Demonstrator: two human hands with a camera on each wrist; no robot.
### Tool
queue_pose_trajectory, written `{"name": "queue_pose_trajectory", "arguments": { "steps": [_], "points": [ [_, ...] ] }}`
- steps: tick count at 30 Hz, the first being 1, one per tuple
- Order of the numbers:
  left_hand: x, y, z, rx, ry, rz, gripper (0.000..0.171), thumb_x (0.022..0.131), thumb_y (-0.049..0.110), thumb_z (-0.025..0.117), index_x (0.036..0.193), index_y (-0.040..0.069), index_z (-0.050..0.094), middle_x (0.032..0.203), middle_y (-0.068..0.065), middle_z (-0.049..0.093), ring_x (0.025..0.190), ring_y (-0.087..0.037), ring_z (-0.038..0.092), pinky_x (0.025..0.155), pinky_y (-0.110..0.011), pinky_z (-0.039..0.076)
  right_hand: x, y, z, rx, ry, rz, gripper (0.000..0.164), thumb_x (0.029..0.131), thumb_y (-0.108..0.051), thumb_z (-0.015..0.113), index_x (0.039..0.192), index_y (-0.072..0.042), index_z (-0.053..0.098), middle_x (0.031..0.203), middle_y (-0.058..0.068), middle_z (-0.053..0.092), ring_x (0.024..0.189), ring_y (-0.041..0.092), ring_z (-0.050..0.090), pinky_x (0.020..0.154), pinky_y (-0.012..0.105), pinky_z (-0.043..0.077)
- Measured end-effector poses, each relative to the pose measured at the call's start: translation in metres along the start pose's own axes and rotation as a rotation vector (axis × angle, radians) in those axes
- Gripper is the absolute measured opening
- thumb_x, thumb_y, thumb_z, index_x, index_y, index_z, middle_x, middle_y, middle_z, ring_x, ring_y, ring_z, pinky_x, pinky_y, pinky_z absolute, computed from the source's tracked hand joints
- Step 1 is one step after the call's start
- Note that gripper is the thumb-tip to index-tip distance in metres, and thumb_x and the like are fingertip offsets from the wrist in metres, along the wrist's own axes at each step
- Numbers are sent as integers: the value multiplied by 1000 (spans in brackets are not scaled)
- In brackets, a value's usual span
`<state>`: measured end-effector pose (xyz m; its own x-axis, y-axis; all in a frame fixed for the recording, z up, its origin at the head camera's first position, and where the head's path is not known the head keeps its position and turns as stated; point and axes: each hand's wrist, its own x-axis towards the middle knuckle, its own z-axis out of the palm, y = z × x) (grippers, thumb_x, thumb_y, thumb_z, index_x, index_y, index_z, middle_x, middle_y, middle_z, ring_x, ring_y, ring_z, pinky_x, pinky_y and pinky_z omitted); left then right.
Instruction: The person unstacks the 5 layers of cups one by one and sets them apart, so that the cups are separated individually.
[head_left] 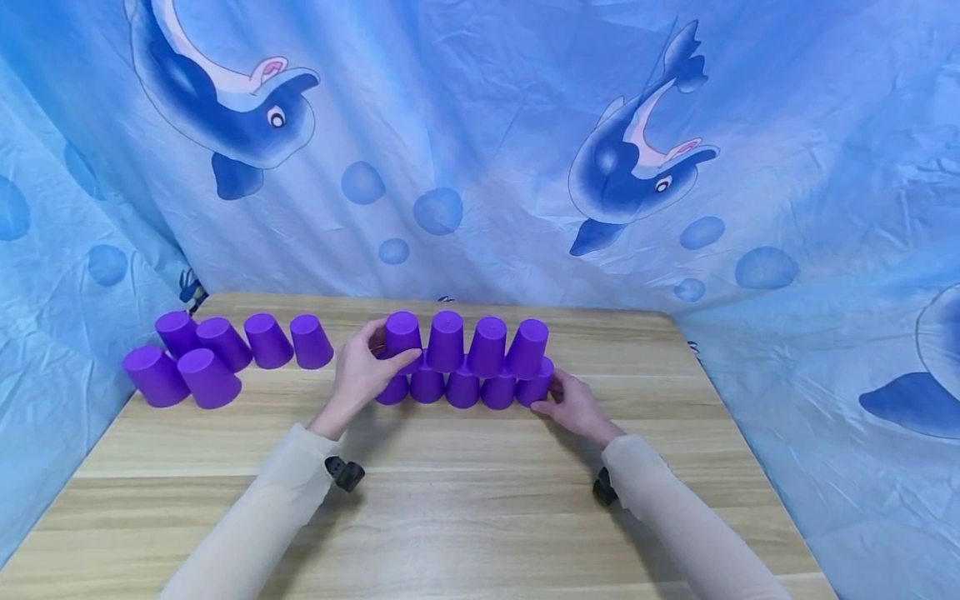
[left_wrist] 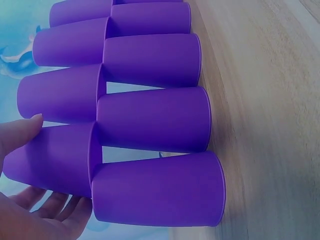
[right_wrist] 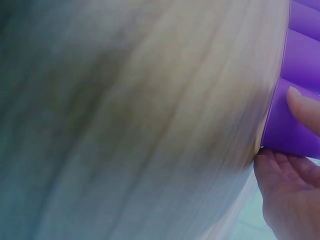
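Observation:
Upside-down purple cups stand in two rows on the table, the upper row resting across the gaps of the lower one. My left hand (head_left: 362,367) grips the leftmost upper cup (head_left: 402,333), thumb on the near side and fingers round the far side. In the left wrist view that cup (left_wrist: 55,160) sits over the end lower cup (left_wrist: 160,190). My right hand (head_left: 573,404) holds the rightmost lower cup (head_left: 536,383) between thumb and fingers. The right wrist view shows the thumb against the near side of this cup (right_wrist: 287,125), with the fingertips by its rim.
Several more upside-down purple cups (head_left: 217,379) stand apart at the left of the wooden table (head_left: 480,500). A blue curtain (head_left: 495,150) with dolphins hangs behind the table and along its sides. Each wrist wears a black device (head_left: 345,473).

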<state>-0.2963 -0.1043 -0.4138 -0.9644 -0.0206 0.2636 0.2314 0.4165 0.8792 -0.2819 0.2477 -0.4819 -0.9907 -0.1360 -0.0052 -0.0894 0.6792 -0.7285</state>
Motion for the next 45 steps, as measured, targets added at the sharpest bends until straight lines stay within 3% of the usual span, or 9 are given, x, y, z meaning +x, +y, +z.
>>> {"name": "queue_pose_trajectory", "arguments": {
  "steps": [10, 17, 28, 34, 39, 45],
  "points": [
    [-2, 1, -6, -18, 39, 28, 65, 75, 29, 83, 128, 1, 56, 110, -18, 64, 100, -31, 62, 89, -41, 50, 1, 0, 0, -10, 1, 0, 61, 79, -13, 80, 130, 3, 50, 123, 21, 58, 113, 33, 56, 95, 41, 46],
    [-9, 2, -22, -30, 92, 21, 64, 77, 35, 81, 127, 2, 57, 109, -17, 64, 100, -30, 62, 89, -41, 50, 1, -1, 0, -18, -3, -10, 62, 79, -14, 79, 131, 4, 49, 123, 22, 58, 112, 34, 57, 95, 42, 46],
    [-18, -4, -44, -77, 160, 17, 53, 77, 29, 82, 119, 4, 62, 103, -12, 65, 94, -21, 62, 88, -31, 51, 0, 0, 0, 2, -5, -19, 62, 79, -12, 80, 130, 5, 50, 122, 22, 59, 112, 34, 57, 95, 42, 46],
    [-20, -9, -57, -20, 215, -15, 51, 77, 30, 81, 116, 4, 61, 103, -11, 65, 94, -19, 61, 87, -28, 50, 1, -1, 0, 14, -8, -35, 62, 79, -11, 79, 130, 6, 49, 122, 23, 58, 112, 35, 56, 96, 42, 45],
    [-22, -18, -63, -27, 220, -41, 53, 77, 28, 82, 119, 3, 60, 106, -13, 64, 97, -22, 61, 88, -29, 50, 1, -1, -1, 21, -6, -37, 62, 79, -10, 79, 130, 6, 49, 122, 23, 58, 113, 35, 56, 95, 42, 45],
    [-28, -28, -69, -31, 209, -104, 64, 78, 30, 81, 128, 0, 54, 113, -19, 61, 102, -28, 60, 91, -38, 49, 0, 0, 0, 19, -3, -35, 62, 79, -11, 79, 130, 5, 49, 122, 23, 58, 113, 35, 56, 95, 43, 46]
  ]
}}
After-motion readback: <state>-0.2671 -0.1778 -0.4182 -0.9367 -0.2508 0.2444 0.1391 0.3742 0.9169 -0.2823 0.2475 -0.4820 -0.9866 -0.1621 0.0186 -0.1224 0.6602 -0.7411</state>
